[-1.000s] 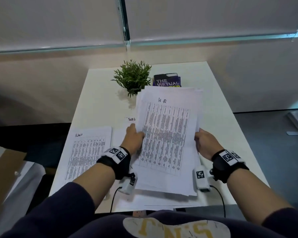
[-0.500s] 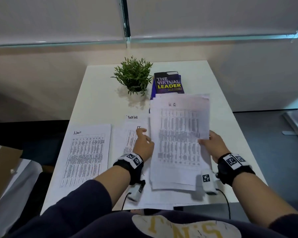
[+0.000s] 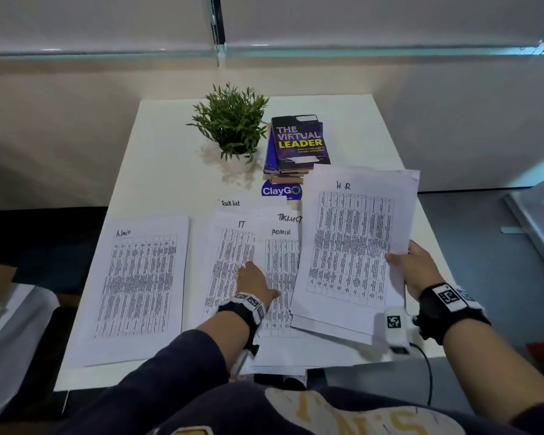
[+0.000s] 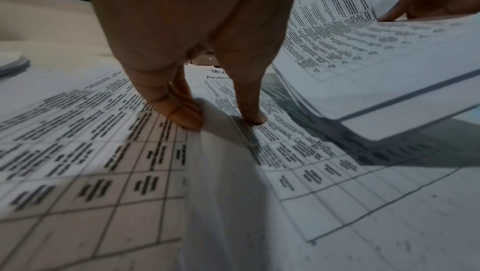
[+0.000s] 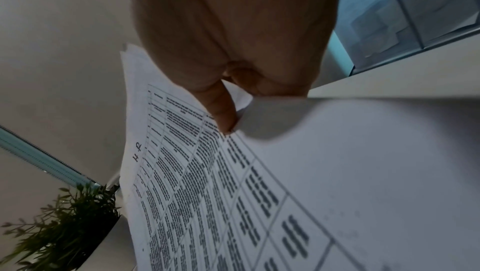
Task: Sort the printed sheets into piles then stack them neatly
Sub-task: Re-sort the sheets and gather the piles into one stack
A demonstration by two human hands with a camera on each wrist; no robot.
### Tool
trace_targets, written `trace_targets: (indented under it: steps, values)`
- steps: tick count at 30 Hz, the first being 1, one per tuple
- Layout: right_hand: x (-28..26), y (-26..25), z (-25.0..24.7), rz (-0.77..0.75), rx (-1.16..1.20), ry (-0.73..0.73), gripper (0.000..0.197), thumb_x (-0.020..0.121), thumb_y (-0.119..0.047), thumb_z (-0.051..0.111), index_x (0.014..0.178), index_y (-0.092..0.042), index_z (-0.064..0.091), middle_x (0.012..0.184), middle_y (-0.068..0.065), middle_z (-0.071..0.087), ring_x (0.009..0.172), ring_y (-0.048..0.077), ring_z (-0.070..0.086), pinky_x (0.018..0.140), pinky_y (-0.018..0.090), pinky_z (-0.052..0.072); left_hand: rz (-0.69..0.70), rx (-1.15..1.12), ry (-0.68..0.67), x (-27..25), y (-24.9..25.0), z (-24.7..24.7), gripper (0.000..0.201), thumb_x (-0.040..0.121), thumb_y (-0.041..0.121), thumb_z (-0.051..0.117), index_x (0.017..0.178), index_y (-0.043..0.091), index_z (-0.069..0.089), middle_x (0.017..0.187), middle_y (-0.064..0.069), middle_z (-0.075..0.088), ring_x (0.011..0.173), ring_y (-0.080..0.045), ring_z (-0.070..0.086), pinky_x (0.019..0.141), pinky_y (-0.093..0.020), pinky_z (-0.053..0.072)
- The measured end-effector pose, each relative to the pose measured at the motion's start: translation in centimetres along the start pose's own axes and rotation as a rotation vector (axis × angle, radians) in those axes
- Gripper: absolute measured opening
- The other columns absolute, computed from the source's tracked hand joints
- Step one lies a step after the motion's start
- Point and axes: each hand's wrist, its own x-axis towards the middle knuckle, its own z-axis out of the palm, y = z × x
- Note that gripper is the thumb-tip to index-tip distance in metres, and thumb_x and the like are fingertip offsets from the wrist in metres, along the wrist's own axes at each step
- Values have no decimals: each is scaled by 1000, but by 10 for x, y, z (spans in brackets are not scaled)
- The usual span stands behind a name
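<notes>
My right hand [image 3: 412,265] grips the right edge of the stack of printed sheets headed "H.R" [image 3: 349,246] and holds it slightly raised over the table's right side. The right wrist view shows the thumb on top of this HR stack [image 5: 207,193], with the other fingers hidden beneath. My left hand [image 3: 255,277] rests with straight fingers on the loose middle pile. Its fingertips [image 4: 182,115] lie on the "IT" sheet [image 3: 230,246] and its thumb on the "ADMIN" sheet [image 3: 281,255]. The IT sheet's edge bulges up between them. An "Admin" pile [image 3: 135,284] lies flat at the left.
On the white table [image 3: 170,171], a potted plant [image 3: 231,120] and a stack of books [image 3: 299,142] stand at the back. A blue ClayGo sticker [image 3: 280,190] and sheets headed "Task list" [image 3: 233,203] lie behind the middle pile. Floor drops off to the right.
My left hand has let go of the HR stack and come down onto the middle pile. My right hand has carried the stack to the right, uncovering the IT and ADMIN sheets.
</notes>
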Motion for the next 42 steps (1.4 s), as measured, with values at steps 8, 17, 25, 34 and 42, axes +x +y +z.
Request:
trace_targets:
  steps: [8,17,25,34,42]
  values:
    - [8,-3,6,0,8,-26,37,88,0,62,122,-12,61,116,15,66,109,36,61,98,48,47,34,-160,8,-2,0,5,70,83,11,75,136,3,30,124,-14,54,114,-29,57,90,-33,49]
    - [13,-4,4,7,46,-41,41,91,1,60,130,-8,57,116,15,63,101,31,58,90,39,45,183,58,265,9,6,1,34,90,31,63,113,6,61,127,-13,43,112,-25,48,92,-37,48]
    - [12,-5,4,24,9,-54,40,88,-2,63,127,-12,61,118,13,67,108,34,62,100,48,48,180,-12,142,22,7,7,24,88,-2,59,110,1,51,135,-14,31,83,-12,43,69,-10,38]
    - [14,-8,-2,59,48,-20,41,91,4,59,131,-7,57,118,14,63,103,31,57,91,39,45,282,-145,274,7,18,-36,12,96,14,52,96,6,61,90,-5,58,74,-21,58,61,-27,44]
    - [23,-7,-32,104,146,71,40,95,0,56,133,-10,56,124,16,62,111,34,57,101,46,42,426,-242,473,-21,14,-149,16,89,1,47,81,15,50,74,-2,57,63,-20,50,51,-27,33]
